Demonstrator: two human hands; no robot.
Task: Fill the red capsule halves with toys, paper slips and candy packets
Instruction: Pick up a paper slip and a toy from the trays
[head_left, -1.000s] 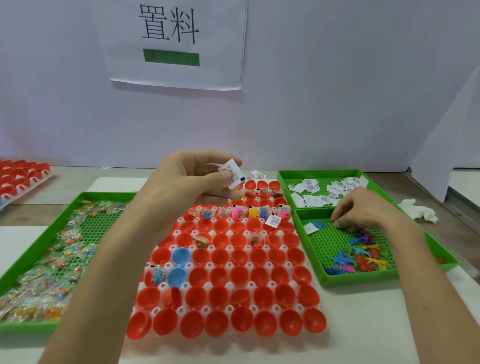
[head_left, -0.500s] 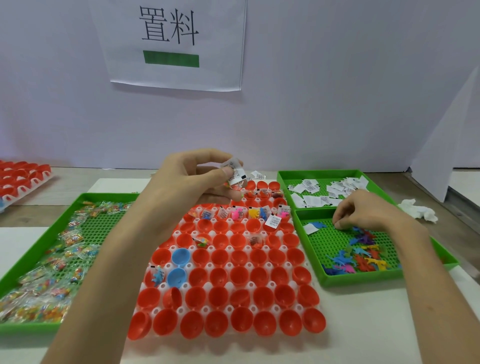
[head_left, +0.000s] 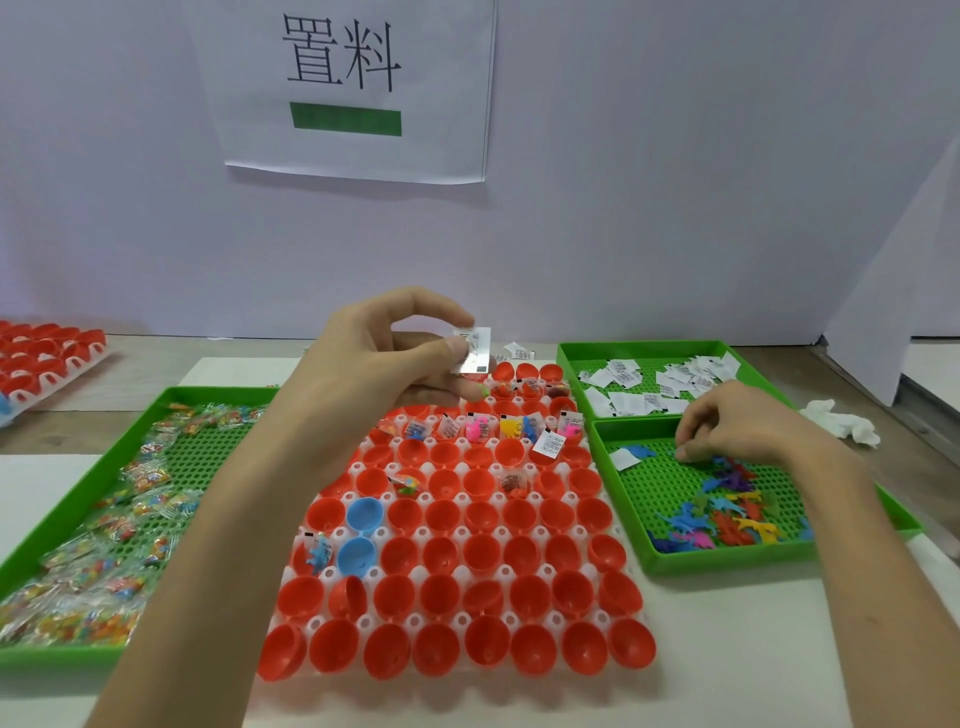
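A paper sign (head_left: 353, 88) with two large printed characters and a green bar hangs on the pale wall behind a white table (head_left: 753, 649), where a person works at a white rack (head_left: 415, 620) of open red capsule halves (head_left: 488, 551) set in rows directly in front of them. Most cups in the near rows hold nothing; a far row carries small toys and printed slips, and two blue halves (head_left: 365, 514) sit among the red at left. A long green tray (head_left: 202, 452) left of the rack holds clear candy packets (head_left: 104, 545). Two smaller green trays lie to the right: the far tray (head_left: 644, 347) with white paper slips (head_left: 639, 400), the near tray (head_left: 654, 483) with coloured plastic toys (head_left: 727, 514). The right hand (head_left: 737, 426) reaches into the near tray, fingers curled down to the mesh; whether it grips a toy cannot be told. The left hand (head_left: 363, 374), raised over the rack's far rows, pinches one held slip (head_left: 472, 351) between thumb and forefinger. A second rack (head_left: 47, 353) of red halves sits far left, a crumpled tissue (head_left: 841, 423) far right
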